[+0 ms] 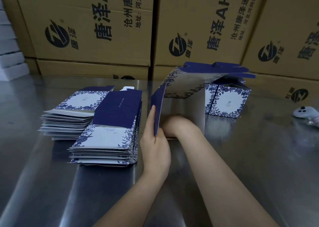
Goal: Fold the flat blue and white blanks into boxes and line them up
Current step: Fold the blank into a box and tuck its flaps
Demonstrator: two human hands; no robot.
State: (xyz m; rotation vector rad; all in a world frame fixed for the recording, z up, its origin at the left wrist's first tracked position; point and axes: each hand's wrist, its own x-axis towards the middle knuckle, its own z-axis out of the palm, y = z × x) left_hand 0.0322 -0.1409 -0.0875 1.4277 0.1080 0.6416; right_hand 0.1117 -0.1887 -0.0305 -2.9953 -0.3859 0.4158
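Room: I see a wall of brown printed cardboard cartons [103, 19] behind the fingers, with stacked white packs [10, 54] far to their left.
Surface: a brushed steel table [43, 183] that mirrors the cartons.
Blanks: two overlapping piles of flat blue and white floral blanks [107, 123] lie just left of my left fingers.
Left hand [155, 151]: its thumb and fingers are clamped on the navy side flap of the half-formed blue and white box [183, 87].
Right hand [174, 123]: pushed inside that box. Its fingers are hidden, so I cannot tell their state.
Finished box: one upright folded blue and white box [226, 99] stands just right of the fingers, flaps open.
Far right: a small white controller [305, 113].
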